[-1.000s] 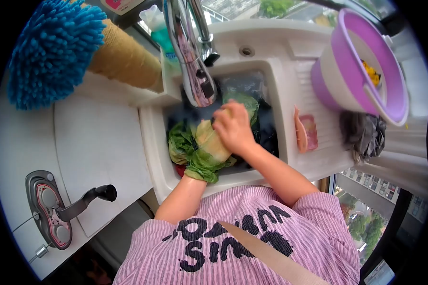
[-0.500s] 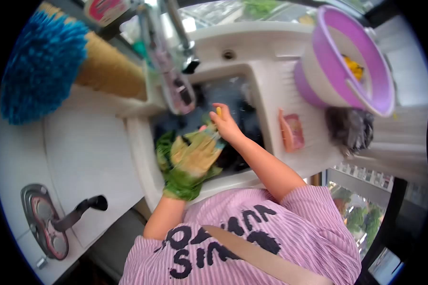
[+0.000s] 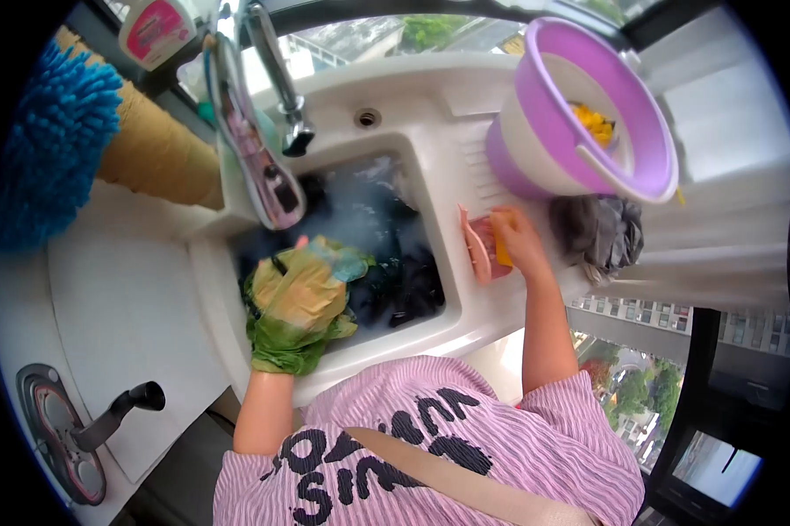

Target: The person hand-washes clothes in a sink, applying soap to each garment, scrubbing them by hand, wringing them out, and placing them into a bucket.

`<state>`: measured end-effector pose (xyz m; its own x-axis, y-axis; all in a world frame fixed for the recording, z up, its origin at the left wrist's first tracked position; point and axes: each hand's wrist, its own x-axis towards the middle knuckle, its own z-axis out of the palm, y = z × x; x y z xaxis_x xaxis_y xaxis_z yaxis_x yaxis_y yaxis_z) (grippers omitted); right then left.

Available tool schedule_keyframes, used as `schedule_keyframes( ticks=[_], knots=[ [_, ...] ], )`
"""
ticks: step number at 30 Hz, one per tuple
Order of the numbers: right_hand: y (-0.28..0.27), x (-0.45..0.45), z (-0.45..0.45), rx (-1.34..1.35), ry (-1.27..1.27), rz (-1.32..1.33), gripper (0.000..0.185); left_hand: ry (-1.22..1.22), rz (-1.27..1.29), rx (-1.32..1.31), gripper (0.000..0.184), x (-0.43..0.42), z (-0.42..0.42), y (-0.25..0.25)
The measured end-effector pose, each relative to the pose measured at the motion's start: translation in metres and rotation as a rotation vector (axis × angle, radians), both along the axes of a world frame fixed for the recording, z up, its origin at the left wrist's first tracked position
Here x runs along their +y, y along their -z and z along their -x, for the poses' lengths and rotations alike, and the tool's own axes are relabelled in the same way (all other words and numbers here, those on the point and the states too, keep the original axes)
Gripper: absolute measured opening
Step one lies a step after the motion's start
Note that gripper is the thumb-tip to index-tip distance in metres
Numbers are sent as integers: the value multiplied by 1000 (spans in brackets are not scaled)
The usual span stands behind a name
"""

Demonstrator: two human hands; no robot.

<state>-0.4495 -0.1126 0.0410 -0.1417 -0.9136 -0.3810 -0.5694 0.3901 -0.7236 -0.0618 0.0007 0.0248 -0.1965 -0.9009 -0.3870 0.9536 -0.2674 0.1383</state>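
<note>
Clock places are read from the middle of the sink basin. Farthest left, at ten o'clock, is a blue shaggy ball (image 3: pixel 57 145), up against a tan wrapped post (image 3: pixel 154 145). At eight o'clock a grey device with a handle (image 3: pixel 57 430) lies on the white counter (image 3: pixel 128 289). A bottle with a pink label (image 3: pixel 156 33) stands at eleven o'clock, behind the chrome faucet (image 3: pixel 256 167), whose spout hangs over the basin's ten-o'clock corner.

The left hand (image 3: pixel 306 289) is at seven o'clock within the sink basin (image 3: pixel 428 202), wrapped in a wet green and tan cloth (image 3: pixel 288 352) that reaches to the wrist. One fingertip shows at the cloth's upper edge; I cannot tell whether the fingers are spread or gripping. Dark cloth (image 3: pixel 404 272) lies in cloudy water to the right of this bundle.

Out on the ledge at three o'clock sits a pink soap dish (image 3: pixel 476 250). The right hand (image 3: pixel 519 238) is there with its fingers curled narrowly over a yellow bar (image 3: pixel 502 252), held at the dish's right side. A purple and white bucket (image 3: pixel 544 131) leans at two o'clock, with something yellow (image 3: pixel 595 124) inside. Beneath it, at three o'clock, is a crumpled grey bag (image 3: pixel 598 235).
</note>
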Motion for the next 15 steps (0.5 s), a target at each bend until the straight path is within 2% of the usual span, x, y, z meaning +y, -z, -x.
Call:
schedule_keyframes(
  ticks=[1, 3, 4, 6, 8, 10, 11, 12, 14, 15],
  knots=[
    [2, 3, -3, -18, -22, -5, 27, 14, 4, 0, 79, 0, 1, -1],
    [0, 5, -17, 249, -4, 327, 28, 36, -7, 46, 81, -3, 6, -14],
    [-2, 5, -31, 228, -16, 323, 28, 81, -9, 113, 83, -6, 9, -20],
    [-25, 10, -78, -93, -246, 388, 42, 82, -4, 143, 87, -11, 12, -18],
    [-33, 7, -122, -232, -735, 394, 60, 197, -7, 189, 91, -14, 11, -29],
    [5, 3, -151, -205, -1076, 310, 76, 210, 28, 184, 94, -15, -1, -25],
    [32, -2, -154, -215, -1143, 149, 73, 216, 62, 172, 96, -17, -5, -27],
    [48, -10, -160, -130, -1177, 139, 68, 220, 97, 160, 97, -17, -10, -29],
    [73, -25, -163, -574, -824, -96, 57, 194, 91, 97, 95, -16, -27, -19],
    [58, -25, -175, -977, -557, -293, 57, 107, 24, 79, 92, -15, -31, -12]
  ],
)
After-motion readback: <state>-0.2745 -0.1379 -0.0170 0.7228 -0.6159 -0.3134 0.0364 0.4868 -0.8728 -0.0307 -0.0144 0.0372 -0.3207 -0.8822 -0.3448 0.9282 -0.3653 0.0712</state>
